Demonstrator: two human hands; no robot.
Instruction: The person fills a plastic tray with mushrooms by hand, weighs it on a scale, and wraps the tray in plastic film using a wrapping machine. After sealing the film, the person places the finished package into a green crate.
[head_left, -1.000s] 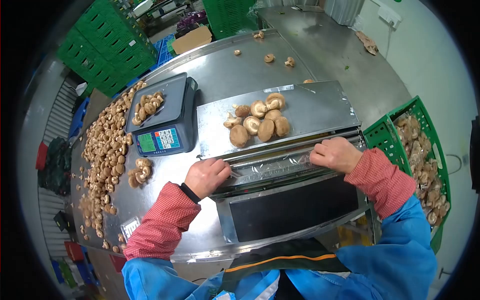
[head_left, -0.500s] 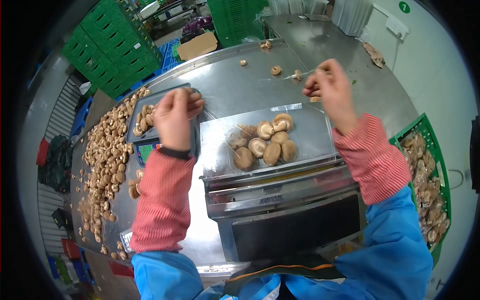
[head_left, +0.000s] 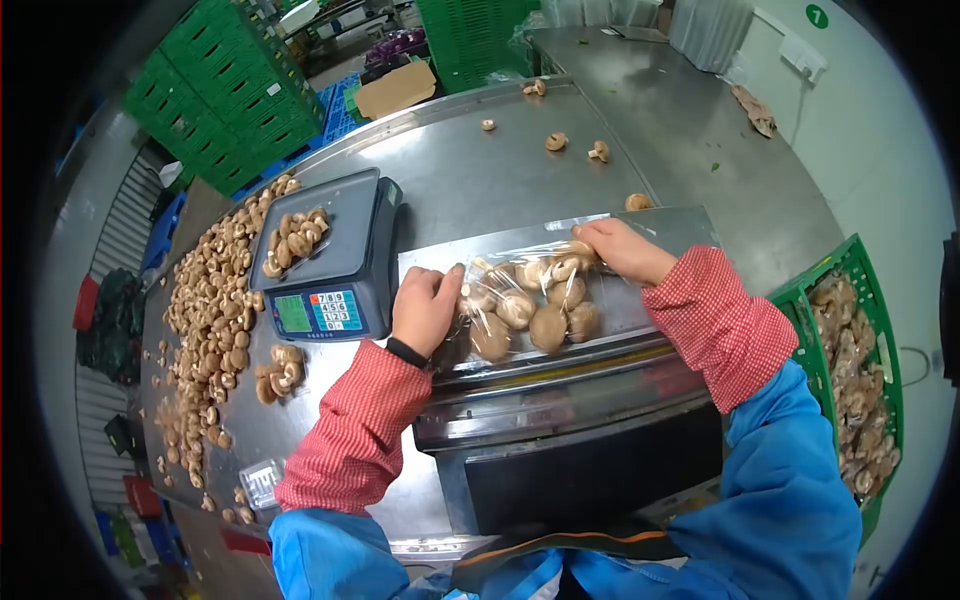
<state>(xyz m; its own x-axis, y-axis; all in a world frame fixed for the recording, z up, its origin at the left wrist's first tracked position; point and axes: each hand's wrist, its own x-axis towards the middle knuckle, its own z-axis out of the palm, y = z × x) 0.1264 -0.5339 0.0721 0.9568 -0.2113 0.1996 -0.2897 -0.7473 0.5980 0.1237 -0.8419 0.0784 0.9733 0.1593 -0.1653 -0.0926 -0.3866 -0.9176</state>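
Several brown mushrooms (head_left: 548, 325) lie under clear plastic film on the metal plate of the wrapping machine (head_left: 640, 300). My left hand (head_left: 425, 308) pinches the film at the left end of this group, thumb and fingers together. At the upper right, my right hand (head_left: 622, 250) grips the film's other side, its fingertips beside a mushroom. The film stretches between both hands and shines with reflections. Whether a tray lies beneath the mushrooms, I cannot tell.
A scale (head_left: 345, 235) bearing mushrooms stands left of the plate, beside a large mushroom pile (head_left: 215, 310). Loose mushrooms (head_left: 556, 141) lie on the far tabletop. A green crate (head_left: 875, 340) holding packed mushrooms stands at right. Stacked green crates (head_left: 215, 100) stand at the back left.
Both hands have come down and inward, the left from over the scale, the right from above the far tabletop. Film now covers the mushrooms, and the scale is in full view.
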